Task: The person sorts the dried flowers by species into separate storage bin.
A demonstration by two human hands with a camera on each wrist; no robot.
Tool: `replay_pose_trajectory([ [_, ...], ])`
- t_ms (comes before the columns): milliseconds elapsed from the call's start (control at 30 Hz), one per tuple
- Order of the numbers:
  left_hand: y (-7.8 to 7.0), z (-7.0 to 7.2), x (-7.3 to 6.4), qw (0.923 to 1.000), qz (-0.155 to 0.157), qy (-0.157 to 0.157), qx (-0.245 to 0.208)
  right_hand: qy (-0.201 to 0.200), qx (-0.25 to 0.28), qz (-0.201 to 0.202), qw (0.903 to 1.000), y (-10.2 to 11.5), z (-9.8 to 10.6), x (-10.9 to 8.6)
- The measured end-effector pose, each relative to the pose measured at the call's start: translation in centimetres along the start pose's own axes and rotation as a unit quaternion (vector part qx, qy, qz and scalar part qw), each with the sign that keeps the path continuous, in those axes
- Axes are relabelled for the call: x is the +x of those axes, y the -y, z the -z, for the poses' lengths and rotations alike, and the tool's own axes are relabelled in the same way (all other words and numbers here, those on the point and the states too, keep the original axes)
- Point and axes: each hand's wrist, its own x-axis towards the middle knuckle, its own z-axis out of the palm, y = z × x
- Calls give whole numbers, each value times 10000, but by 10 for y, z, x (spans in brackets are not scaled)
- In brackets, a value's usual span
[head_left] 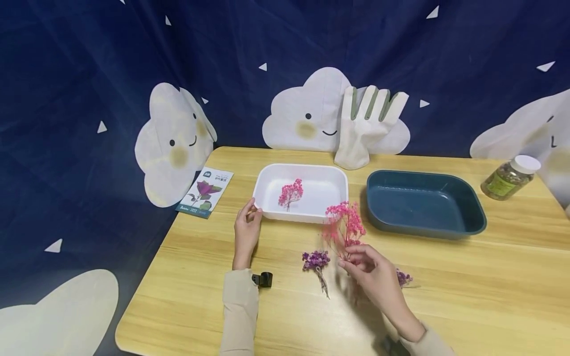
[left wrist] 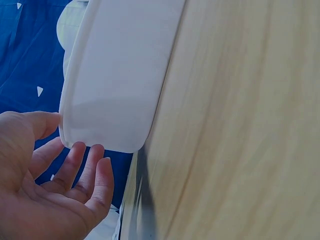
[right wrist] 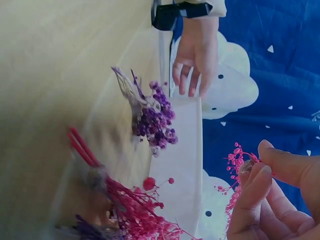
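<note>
My left hand point(head_left: 247, 231) rests its fingertips against the left end of a white tray point(head_left: 303, 216), thumb near the rim. Inside that tray lies a small pink dried-flower sprig point(head_left: 291, 193). Thumb and fingers of my right hand point(head_left: 376, 277) pinch a pink dried-flower sprig point(head_left: 352, 222) by its stems, over the table in front of the tray. The right wrist view shows a tied pink bunch point(right wrist: 142, 210) below and beside that hand. Left of it lies a tied purple bunch point(head_left: 316, 260); another purple bunch point(head_left: 403, 278) is partly hidden behind the hand.
A dark teal tub point(head_left: 423, 230) stands right of the white tray, with a white-capped jar point(head_left: 507, 180) beyond it. A white glove point(head_left: 358, 131) stands upright at the back. A flower-printed packet point(head_left: 206, 192) lies at the table's left edge.
</note>
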Motion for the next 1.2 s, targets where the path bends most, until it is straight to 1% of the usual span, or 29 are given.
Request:
replay_pose_trajectory([
  [200, -1, 1, -1, 10000, 10, -7, -16, -55, 26, 53, 10000, 2, -1, 13],
  [367, -2, 0, -1, 10000, 49, -17, 36, -63, -101, -31, 9999, 5, -1, 26],
  [567, -2, 0, -1, 9999, 106, -92, 24, 18, 85, -135, 9999, 12, -1, 40],
  [700, -3, -1, -1, 9999, 15, -110, 47, 58, 133, -186, 9997, 16, 0, 49],
  [933, -1, 1, -2, 9999, -97, -95, 53, 180, -18, -205, 9996, 15, -3, 66],
  [1033, -1, 1, -1, 9998, -150, -120, 70, 185, 64, -283, 9994, 15, -7, 74],
  [1200, -1, 0, -1, 9998, -148, -152, 28, 161, 142, -416, 9989, 15, -12, 85],
])
